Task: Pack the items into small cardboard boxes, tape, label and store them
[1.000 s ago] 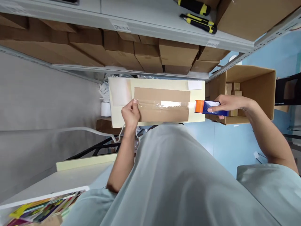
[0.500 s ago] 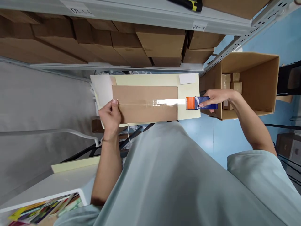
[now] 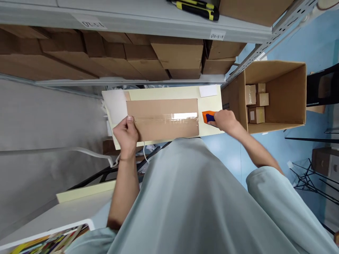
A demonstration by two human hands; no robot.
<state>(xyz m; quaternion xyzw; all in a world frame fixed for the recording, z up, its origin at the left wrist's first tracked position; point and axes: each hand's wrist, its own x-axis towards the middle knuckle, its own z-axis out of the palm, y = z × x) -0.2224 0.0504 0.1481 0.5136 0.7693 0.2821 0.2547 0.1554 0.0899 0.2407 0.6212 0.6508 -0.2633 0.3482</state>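
Observation:
A flat brown cardboard box (image 3: 164, 128) lies lengthwise on a pale yellow board (image 3: 169, 92). Clear packing tape (image 3: 182, 116) runs along its middle seam and ends at the right edge, catching the light. My left hand (image 3: 126, 133) grips the box's left end, thumb on top; the fingers beneath are mostly hidden. Just past the right end, my right hand (image 3: 225, 120) is wrapped around an orange and blue tape dispenser (image 3: 207, 117), now tilted, its handle covered by the hand. Between dispenser and box there is a small gap.
Brown boxes (image 3: 180, 56) fill the shelf ahead. Yellow-black cutters (image 3: 198, 10) lie on the shelf above. To the right stands an open carton (image 3: 286, 106) with several small boxes (image 3: 256, 115) inside. A white tray (image 3: 53, 229) of colourful items sits at lower left.
My right hand has drawn the dispenser left, close to the box's end, and turned it. The tape that stretched out to it now stops at the box edge. My left hand keeps its grip.

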